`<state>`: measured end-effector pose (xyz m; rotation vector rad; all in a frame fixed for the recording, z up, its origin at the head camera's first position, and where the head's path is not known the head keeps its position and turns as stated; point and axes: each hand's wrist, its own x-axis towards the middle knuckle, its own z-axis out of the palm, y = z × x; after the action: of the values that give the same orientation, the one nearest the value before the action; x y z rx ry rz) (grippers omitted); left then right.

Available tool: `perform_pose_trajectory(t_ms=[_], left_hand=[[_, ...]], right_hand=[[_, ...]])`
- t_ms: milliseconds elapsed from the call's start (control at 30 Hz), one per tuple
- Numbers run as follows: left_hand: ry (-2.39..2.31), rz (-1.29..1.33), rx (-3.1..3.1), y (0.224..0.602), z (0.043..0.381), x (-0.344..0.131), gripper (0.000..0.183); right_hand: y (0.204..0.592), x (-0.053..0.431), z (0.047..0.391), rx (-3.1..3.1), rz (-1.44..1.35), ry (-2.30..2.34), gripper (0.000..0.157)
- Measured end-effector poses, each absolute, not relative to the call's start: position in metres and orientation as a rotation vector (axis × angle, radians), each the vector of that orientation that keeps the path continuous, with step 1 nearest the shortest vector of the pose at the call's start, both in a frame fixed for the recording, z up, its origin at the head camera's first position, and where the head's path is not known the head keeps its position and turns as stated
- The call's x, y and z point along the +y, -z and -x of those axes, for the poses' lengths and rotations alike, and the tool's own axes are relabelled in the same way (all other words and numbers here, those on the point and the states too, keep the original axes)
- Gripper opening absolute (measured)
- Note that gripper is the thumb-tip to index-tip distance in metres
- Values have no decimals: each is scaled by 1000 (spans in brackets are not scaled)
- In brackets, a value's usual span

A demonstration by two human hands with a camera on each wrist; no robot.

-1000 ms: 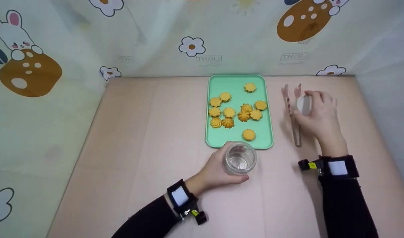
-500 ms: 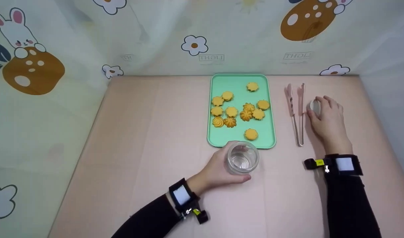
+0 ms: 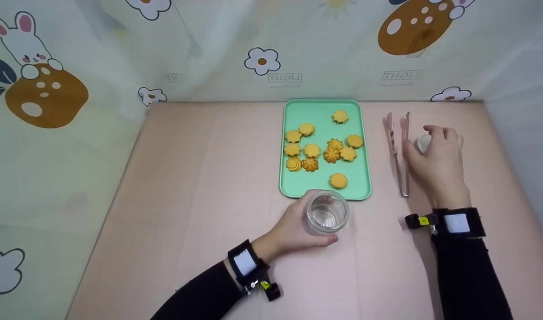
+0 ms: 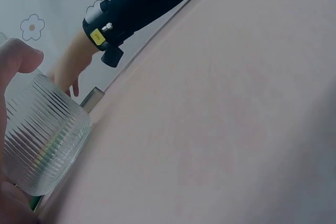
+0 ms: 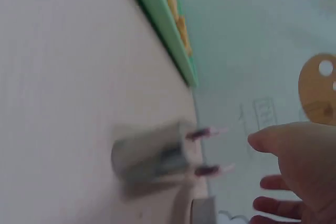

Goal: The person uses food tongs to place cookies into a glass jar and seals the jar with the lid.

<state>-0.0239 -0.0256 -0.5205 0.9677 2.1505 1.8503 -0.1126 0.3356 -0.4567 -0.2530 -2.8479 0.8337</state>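
My left hand grips a clear glass jar, its round mouth facing the head camera. In the left wrist view the ribbed wall of the jar shows between thumb and fingers. My right hand hovers over a small pale round lid, partly hidden by the hand. In the right wrist view the thumb and fingers stand apart and the lid sits on the table, away from them. Just left of that hand lie tongs with pinkish tips, arms spread.
A green tray holds several yellow cookies, just beyond the jar. The pinkish table meets a patterned curtain at the back and sides.
My right hand has carried the lid rightward from above the tongs, set it beside them and let go. Its fingers have spread and lifted. My left hand keeps hold of the jar.
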Motion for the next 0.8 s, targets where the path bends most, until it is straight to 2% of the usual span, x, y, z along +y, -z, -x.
perform_pose_trajectory(t_ms=[167,300,567,800], left_hand=[[-1848,-953,2149,520,24,-26,88],[-1841,-944,2157,520,23,-25,87],[-1829,-970,2175,520,24,-25,88],[-1828,-958,2170,521,24,-25,88]], right_hand=[[456,318,112,-2910,285,-757,86],[464,311,112,-2939,281,-687,85],[476,310,114,-3017,287,-620,66],[478,312,115,-2980,241,-657,57]])
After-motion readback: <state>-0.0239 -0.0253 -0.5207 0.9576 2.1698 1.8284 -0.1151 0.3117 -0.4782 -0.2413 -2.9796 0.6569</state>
